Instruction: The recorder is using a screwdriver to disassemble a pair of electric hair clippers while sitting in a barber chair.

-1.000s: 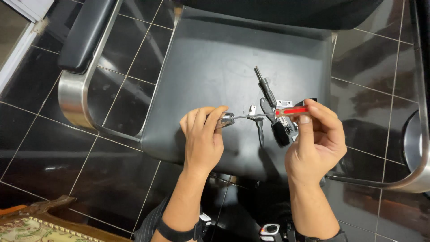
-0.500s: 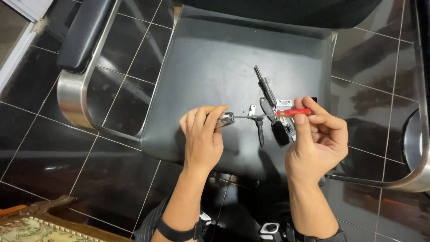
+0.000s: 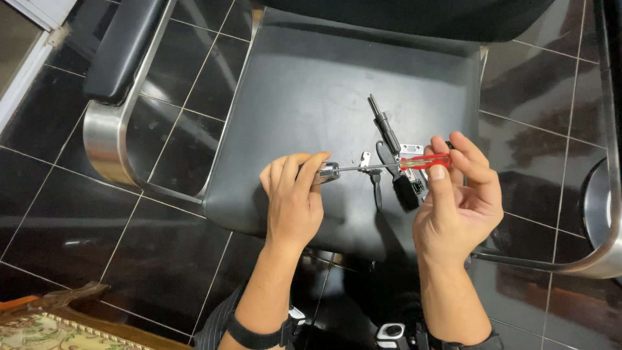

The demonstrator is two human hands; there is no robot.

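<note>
My right hand point(image 3: 459, 202) grips the clear red handle of a screwdriver point(image 3: 424, 162) between thumb and fingers. Its thin steel shaft runs left to a small silver cylinder point(image 3: 327, 172) that my left hand point(image 3: 291, 201) holds by its fingertips. Both hands hover just above the black chair seat point(image 3: 311, 97). On the seat beneath the shaft lie a small metal bracket point(image 3: 366, 157), a black brush-like tool point(image 3: 403, 188), a dark metal rod point(image 3: 383, 124) and a silver plate point(image 3: 410, 150), partly hidden by the screwdriver.
The chair has chrome armrest frames, one at the left point(image 3: 107, 142) with a black pad point(image 3: 120, 48), one at the right point(image 3: 599, 246). Dark glossy floor tiles point(image 3: 78, 214) surround it. A patterned cushion corner point(image 3: 39, 327) shows at bottom left.
Both hands keep their hold and barely move; the screwdriver handle has turned slightly in my right fingers.
</note>
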